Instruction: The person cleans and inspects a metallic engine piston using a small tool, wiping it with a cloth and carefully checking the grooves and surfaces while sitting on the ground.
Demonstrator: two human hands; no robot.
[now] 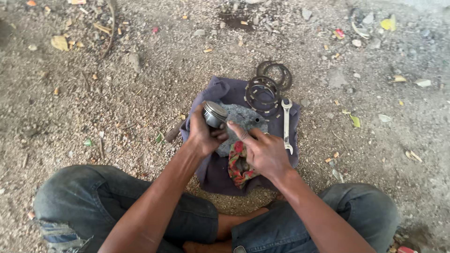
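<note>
My left hand (202,133) grips a short grey metal piston (214,114), held tilted above a dark purple cloth (211,171) spread on the ground. My right hand (262,150) is just to its right, with the thumb and forefinger reaching to the piston's lower side and a red patterned rag (239,164) bunched under the palm. A grey, flat stone-like slab (246,119) lies on the cloth under both hands.
A stack of dark metal rings (262,96) sits at the cloth's far edge, with more rings (277,74) on the dirt behind. A silver spanner (287,124) lies along the cloth's right side. Gravel, leaves and litter surround it; my jeans-clad knees frame the bottom.
</note>
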